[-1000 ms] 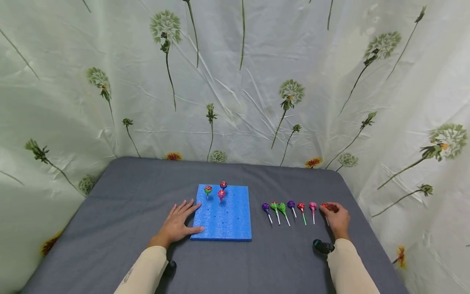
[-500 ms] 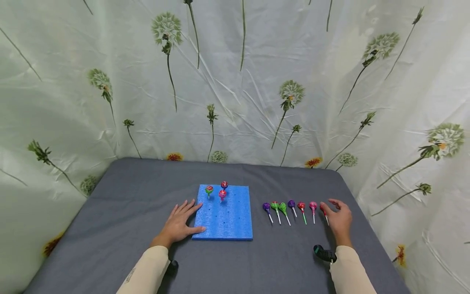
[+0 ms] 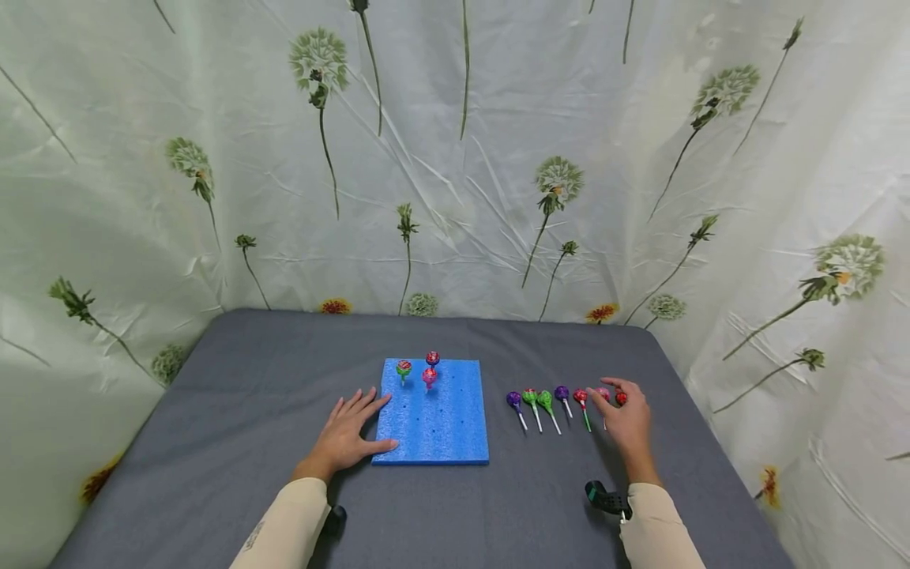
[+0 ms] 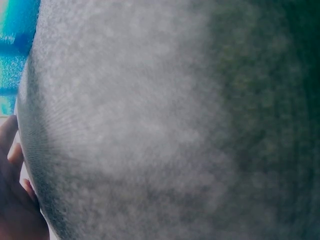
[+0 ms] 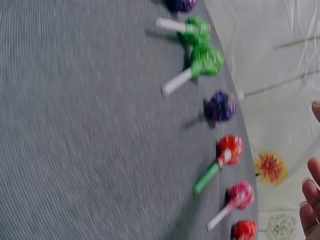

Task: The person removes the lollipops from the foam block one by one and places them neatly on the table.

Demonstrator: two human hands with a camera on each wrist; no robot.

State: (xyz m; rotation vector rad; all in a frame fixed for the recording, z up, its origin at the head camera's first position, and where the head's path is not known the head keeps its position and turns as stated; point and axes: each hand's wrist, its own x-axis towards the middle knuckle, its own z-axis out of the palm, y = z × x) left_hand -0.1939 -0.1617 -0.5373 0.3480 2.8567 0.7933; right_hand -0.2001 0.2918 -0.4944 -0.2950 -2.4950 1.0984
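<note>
My left hand (image 3: 341, 436) lies with spread fingers against the left side of a blue foam board (image 3: 448, 442), thumb and fingertips over its edge. Three lollipops stand in the board's far part: a green-and-red one (image 3: 404, 368), a dark red one (image 3: 432, 358) and a pink one (image 3: 430, 377). My right hand (image 3: 627, 420), thumb and fingers apart and holding nothing, is over the right end of a row of lollipops. It partly covers a pink lollipop (image 5: 241, 195) and a red lollipop (image 5: 245, 230). Just left of it lies a red lollipop with a green stick (image 5: 230, 150).
Farther left in the row lie a purple lollipop (image 3: 563, 393), two green lollipops (image 3: 545, 400) and another purple lollipop (image 3: 514, 400). Small holes dot the board. A grey cloth (image 3: 298, 348) covers the table, and a flower-patterned curtain (image 3: 469, 197) hangs behind.
My right hand has let go of the red lollipop at the row's right end and moved left, over the pink one. The left hand has stayed at the board.
</note>
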